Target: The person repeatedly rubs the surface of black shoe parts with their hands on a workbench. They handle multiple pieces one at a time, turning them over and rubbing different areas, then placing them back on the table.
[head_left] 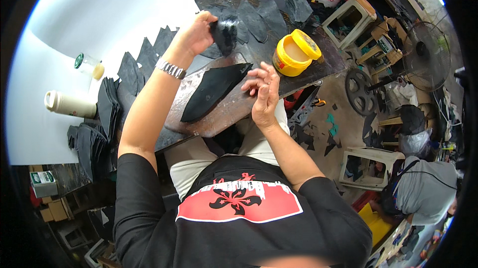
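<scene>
A broad sheet of smooth white paper [99, 14] is spread over the left and far part of the dark, scuffed workbench [308, 64]. Near the middle, a worn wooden board [219, 113] with a rounded outline and a glossy, stained face is laid at the bench's near edge. On it a flat black leather piece [211, 89] is seen — long, curved and tapering to a point at the right, matte in texture. Its right tip is touched by the fingertips of the right hand [264, 99], which is half curled and grasps nothing. The left hand [199, 34], with a metal link watch at the wrist, is raised beyond the board and clenched around a dark brush [225, 34] with a fuzzy, tufted head. Stacks of similar black cut pieces [107, 108] are fanned along the left, with pointed ends upward; more lie at the far side. To the right of the board, a round yellow plastic tub [291, 56] stands open, pale paste inside, its lid tilted against it. On the paper, a white cylindrical bottle [69, 104] lies on its side near a small glass jar [88, 64] with a green cap.
</scene>
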`<control>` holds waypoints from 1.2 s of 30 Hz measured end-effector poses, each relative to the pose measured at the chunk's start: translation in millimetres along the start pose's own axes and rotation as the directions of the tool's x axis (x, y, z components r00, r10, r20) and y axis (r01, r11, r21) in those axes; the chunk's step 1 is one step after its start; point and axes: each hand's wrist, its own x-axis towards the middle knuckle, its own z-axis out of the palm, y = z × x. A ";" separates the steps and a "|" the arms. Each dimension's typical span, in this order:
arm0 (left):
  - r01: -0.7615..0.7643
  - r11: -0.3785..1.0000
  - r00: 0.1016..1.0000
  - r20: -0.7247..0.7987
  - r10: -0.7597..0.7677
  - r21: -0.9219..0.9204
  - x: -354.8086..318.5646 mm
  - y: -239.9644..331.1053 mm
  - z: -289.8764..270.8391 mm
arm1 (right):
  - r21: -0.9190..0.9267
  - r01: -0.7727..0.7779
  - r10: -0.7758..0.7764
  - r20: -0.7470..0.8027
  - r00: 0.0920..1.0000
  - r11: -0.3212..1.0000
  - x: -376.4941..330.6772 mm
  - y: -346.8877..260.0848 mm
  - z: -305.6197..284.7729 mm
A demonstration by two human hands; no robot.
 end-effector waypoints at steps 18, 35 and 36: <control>0.140 0.990 0.985 -0.106 -0.138 0.012 149.0 -79.7 117.6 | 0.164 0.025 -0.030 0.027 0.999 0.986 -13.5 13.3 -8.7; -0.270 0.672 0.957 0.267 0.112 0.689 -87.9 -42.9 -31.2 | -0.001 -0.039 0.039 0.060 0.997 0.999 -4.2 4.1 -7.1; -0.318 0.592 0.948 0.258 0.186 0.741 -110.0 -47.2 -38.6 | -0.046 -0.056 0.060 0.095 0.994 0.997 0.5 -2.4 -11.5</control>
